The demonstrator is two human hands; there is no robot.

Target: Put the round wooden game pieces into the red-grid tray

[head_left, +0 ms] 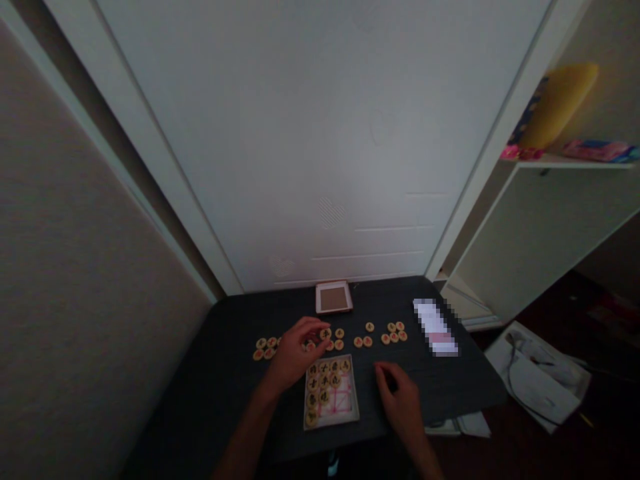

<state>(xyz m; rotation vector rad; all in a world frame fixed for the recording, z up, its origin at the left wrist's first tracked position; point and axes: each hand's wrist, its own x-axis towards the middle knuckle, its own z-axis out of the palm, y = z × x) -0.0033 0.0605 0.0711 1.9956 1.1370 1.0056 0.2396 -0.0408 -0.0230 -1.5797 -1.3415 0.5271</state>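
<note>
Chess piece [325, 333] at the fingertips of my left hand [299, 345]: I have it pinched between thumb and forefinger, just beyond the far edge of the open box [356, 393]. It is round, so I read no long axis. From those fingers, the bare stretch of box floor lies back toward me and slightly right; black-marked pieces [324, 381] fill the far and left parts. My right hand [400, 395] rests right of the box, farther from the piece, fingers curled; I can't tell whether they're fully closed. Farther out, loose pieces [368, 342] flank it on the counter [210, 387], with a shallow lid [334, 299] behind.
</note>
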